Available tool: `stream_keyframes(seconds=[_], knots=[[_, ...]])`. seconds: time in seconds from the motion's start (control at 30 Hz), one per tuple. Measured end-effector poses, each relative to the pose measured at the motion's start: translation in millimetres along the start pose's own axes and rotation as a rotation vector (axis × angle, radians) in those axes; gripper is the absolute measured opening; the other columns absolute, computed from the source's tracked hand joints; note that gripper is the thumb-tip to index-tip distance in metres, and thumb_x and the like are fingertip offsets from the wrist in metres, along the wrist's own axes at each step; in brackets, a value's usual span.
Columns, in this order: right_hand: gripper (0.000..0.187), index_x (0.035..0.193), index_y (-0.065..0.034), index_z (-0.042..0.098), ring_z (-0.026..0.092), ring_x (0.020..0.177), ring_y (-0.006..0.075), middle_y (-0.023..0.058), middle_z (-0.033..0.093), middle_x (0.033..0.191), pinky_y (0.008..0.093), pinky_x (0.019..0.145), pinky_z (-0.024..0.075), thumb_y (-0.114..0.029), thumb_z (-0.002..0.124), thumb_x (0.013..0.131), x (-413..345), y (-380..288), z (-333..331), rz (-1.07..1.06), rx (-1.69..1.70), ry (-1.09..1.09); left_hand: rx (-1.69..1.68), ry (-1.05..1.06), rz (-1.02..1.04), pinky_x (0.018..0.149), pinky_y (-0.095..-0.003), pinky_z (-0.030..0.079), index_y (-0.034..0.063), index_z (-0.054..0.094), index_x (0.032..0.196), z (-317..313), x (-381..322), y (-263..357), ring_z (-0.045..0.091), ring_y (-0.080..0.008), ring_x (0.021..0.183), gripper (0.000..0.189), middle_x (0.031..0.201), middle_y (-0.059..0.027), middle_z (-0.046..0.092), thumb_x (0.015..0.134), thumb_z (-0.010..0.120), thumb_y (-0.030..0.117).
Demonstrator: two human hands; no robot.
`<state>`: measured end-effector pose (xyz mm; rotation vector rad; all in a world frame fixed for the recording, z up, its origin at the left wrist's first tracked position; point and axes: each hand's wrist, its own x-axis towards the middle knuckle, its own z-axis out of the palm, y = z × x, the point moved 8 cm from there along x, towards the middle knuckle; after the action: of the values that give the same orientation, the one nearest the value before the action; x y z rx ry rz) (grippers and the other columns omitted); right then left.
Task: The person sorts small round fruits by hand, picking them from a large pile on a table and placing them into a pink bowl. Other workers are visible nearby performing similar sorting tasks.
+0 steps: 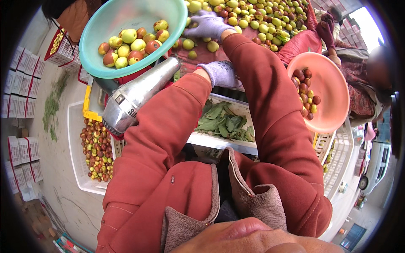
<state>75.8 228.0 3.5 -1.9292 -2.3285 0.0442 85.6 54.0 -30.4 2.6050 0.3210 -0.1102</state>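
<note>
My right hand (209,26), in a pale purple knit glove, reaches across to the left over a heap of green and reddish jujubes (265,19). Its fingers are spread and blurred beside the rim of a turquoise plastic basin (95,68), close to a few fruits. Larger jujubes (134,44) lie in that basin. Nearer my body, my left hand (220,74) rests at the front edge of the red sorting cloth (186,61), in the same kind of glove. Its fingers are mostly hidden, so what they hold does not show. Under my forearms, green leaves (226,123) fill a white tray (205,139).
A shiny metal lamp-like housing (133,98) stands beside my left sleeve. White crates (74,142) hold jujubes at lower left. On the right are an orange basin (332,95) with red jujubes and another person's gloved hand (327,30). Strapped boxes (23,82) are stacked far left.
</note>
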Motion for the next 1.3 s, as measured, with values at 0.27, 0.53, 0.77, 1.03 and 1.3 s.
stream_keyframes(seconds=[0.27,0.53,0.77,1.03,1.3], knots=[[0.042,0.110,-0.0162,0.073,0.061,0.110,0.0302,0.0113,0.065,0.123,0.0425,0.092,0.0506,-0.048,0.070,0.082,-87.4,-17.3,1.2,-0.239,0.105,-0.472,-0.096,-0.114,-0.118,0.097,-0.0394,0.049,0.0065,0.064,0.123,1.5,-6.1,-4.7,0.066,-0.0322,0.107,0.047,0.114,-0.0174,0.069,0.089,0.060,0.038],[0.056,0.128,-0.0137,0.065,0.064,0.114,0.0251,0.0110,0.065,0.128,0.0384,0.096,0.0501,-0.053,0.063,0.089,-91.2,216.3,-61.5,0.319,0.506,0.137,-0.111,-0.020,-0.062,0.093,-0.0424,0.051,0.0049,0.066,0.119,-2.5,-5.4,-4.2,0.066,-0.0344,0.105,0.046,0.110,-0.0198,0.070,0.087,0.061,0.037],[0.075,0.137,-0.0169,0.058,0.053,0.130,0.0346,0.0159,0.055,0.142,0.0453,0.106,0.0425,-0.072,0.047,0.087,-81.8,227.1,-25.4,0.633,-0.031,-0.069,-0.106,-0.025,-0.070,0.092,-0.0426,0.051,0.0051,0.067,0.115,-1.5,-3.9,-6.9,0.066,-0.0347,0.103,0.040,0.110,-0.0195,0.069,0.088,0.062,0.034],[0.071,0.140,-0.0220,0.055,0.050,0.132,0.0356,0.0172,0.055,0.139,0.0440,0.108,0.0420,-0.063,0.062,0.083,-80.1,90.0,-1.3,0.043,0.176,-0.086,-0.150,-0.020,-0.045,0.090,-0.0405,0.051,0.0093,0.069,0.115,-3.1,-4.9,-2.5,0.067,-0.0313,0.102,0.033,0.108,-0.0154,0.071,0.090,0.061,0.030],[0.043,0.130,-0.0119,0.063,0.064,0.111,0.0140,0.0061,0.067,0.121,0.0339,0.089,0.0542,-0.037,0.063,0.095,-101.9,177.5,-59.5,0.273,0.682,-0.044,-0.262,-0.059,-0.028,0.091,-0.0364,0.051,0.0128,0.071,0.115,-1.6,-5.7,3.7,0.068,-0.0270,0.100,0.033,0.106,-0.0107,0.072,0.092,0.059,0.034]])
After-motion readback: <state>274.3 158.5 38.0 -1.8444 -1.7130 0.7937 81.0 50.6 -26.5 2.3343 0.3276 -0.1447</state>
